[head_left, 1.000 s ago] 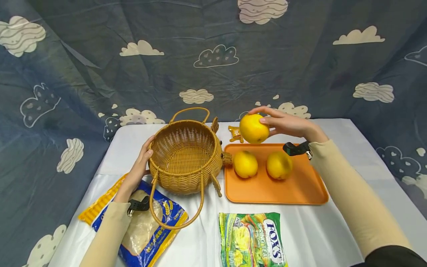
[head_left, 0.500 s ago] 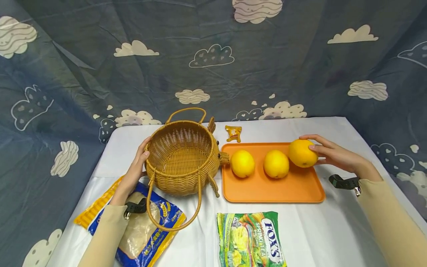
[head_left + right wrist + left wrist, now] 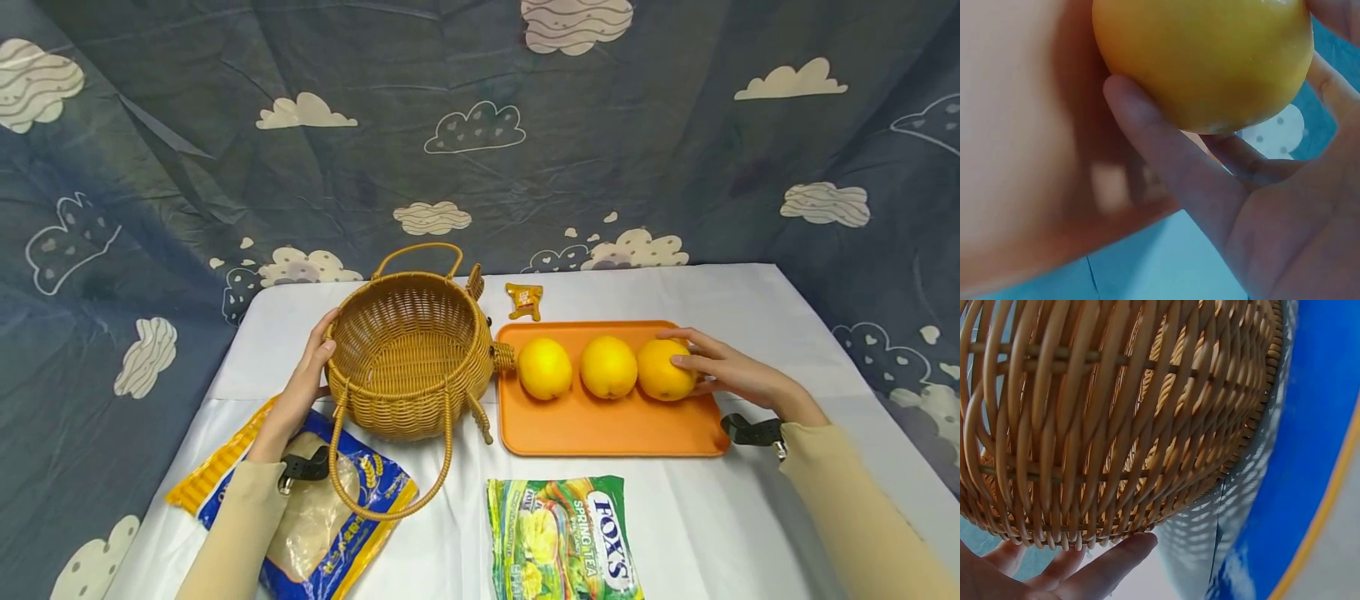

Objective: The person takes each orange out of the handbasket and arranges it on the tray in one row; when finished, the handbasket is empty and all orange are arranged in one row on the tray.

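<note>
Three yellow fruits lie in a row on the orange tray (image 3: 600,427): left (image 3: 545,367), middle (image 3: 608,367) and right (image 3: 663,369). My right hand (image 3: 705,365) grips the right fruit, which rests on the tray beside the middle one. In the right wrist view my fingers (image 3: 1166,150) curl under that fruit (image 3: 1204,56) above the tray (image 3: 1016,125). My left hand (image 3: 309,372) rests flat against the left wall of the empty wicker basket (image 3: 405,417). In the left wrist view its straight fingers (image 3: 1097,569) lie under the basket's weave (image 3: 1116,419).
A blue and yellow bag (image 3: 337,517) lies under my left forearm and the basket's handle. A green Fox's candy bag (image 3: 566,537) lies at the front. A small orange wrapped sweet (image 3: 524,300) sits behind the tray. A cloud-print cloth hangs behind the white table (image 3: 750,517).
My right hand carried the fruit from above the tray's back left corner to the tray's right end and lowered it beside the other two. The left hand stayed on the basket.
</note>
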Demonstrator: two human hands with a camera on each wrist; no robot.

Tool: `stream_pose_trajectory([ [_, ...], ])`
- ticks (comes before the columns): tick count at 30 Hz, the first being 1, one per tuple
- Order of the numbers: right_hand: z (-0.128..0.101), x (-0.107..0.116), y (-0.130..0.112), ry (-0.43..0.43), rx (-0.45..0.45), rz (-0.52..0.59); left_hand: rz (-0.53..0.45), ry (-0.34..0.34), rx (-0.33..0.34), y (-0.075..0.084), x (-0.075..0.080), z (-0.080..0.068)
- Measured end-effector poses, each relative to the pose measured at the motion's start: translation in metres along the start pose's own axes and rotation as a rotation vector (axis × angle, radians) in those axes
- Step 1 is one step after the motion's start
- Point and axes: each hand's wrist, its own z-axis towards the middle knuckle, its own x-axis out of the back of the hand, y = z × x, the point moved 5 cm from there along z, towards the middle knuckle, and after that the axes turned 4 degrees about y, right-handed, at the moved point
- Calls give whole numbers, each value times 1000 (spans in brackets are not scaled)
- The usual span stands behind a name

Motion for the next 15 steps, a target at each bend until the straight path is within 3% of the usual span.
stream_pose_trajectory([
  [15,6,-9,-4,40,-4,-39,-6,1,-1,2,0,-1],
])
